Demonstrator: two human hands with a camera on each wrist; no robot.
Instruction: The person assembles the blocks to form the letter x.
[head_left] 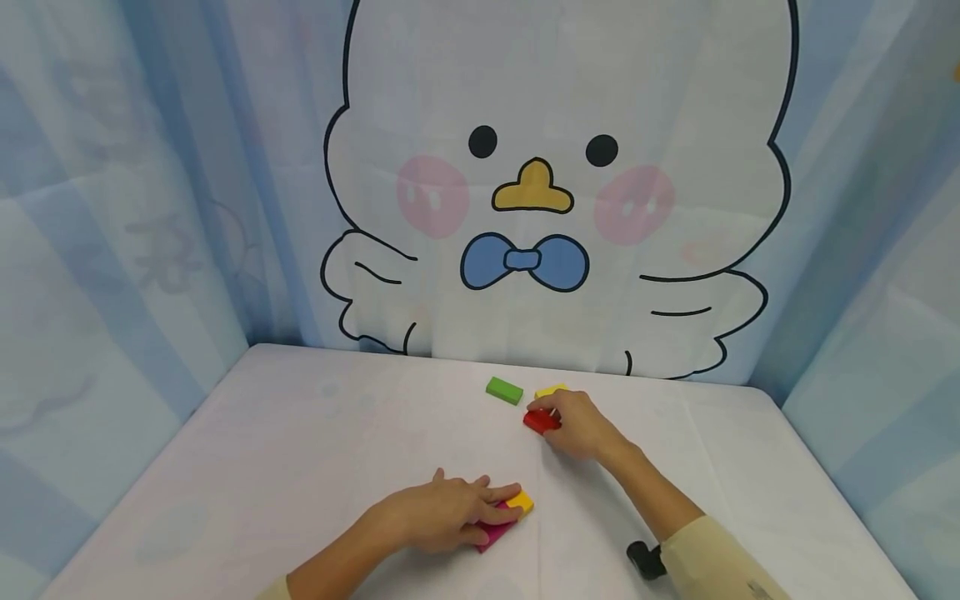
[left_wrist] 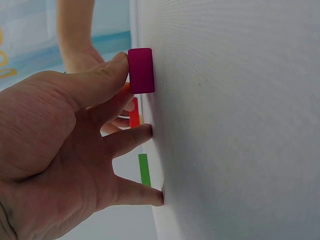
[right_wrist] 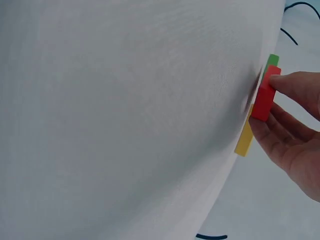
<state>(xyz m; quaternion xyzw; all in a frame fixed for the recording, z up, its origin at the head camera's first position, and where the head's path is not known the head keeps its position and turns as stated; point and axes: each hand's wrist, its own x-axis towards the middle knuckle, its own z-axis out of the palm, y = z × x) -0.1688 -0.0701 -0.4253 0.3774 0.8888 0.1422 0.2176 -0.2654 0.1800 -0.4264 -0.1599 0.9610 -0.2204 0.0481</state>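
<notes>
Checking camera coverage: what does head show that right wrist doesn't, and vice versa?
Head only: the left hand, the magenta block and orange block under its fingers, and the black object at lower right.
Right wrist only: the palm side of the right hand.
Both: that hand holding the red block, plus the green block, yellow block and white tabletop.

Five blocks by my count: one green block (head_left: 504, 391) and one yellow block (head_left: 550, 391) just below the middle of the frame, one red block (head_left: 539, 422) there too, and, at lower centre, one magenta block (head_left: 498, 533) and one orange-yellow block (head_left: 526, 502). That makes two yellowish ones (both partly covered by my two hands, left hand (head_left: 442, 512) and right hand (head_left: 581, 427)). Beyond those, one black object (head_left: 643, 560) at lower right and one printed figure (head_left: 547, 75) at top centre.
</notes>
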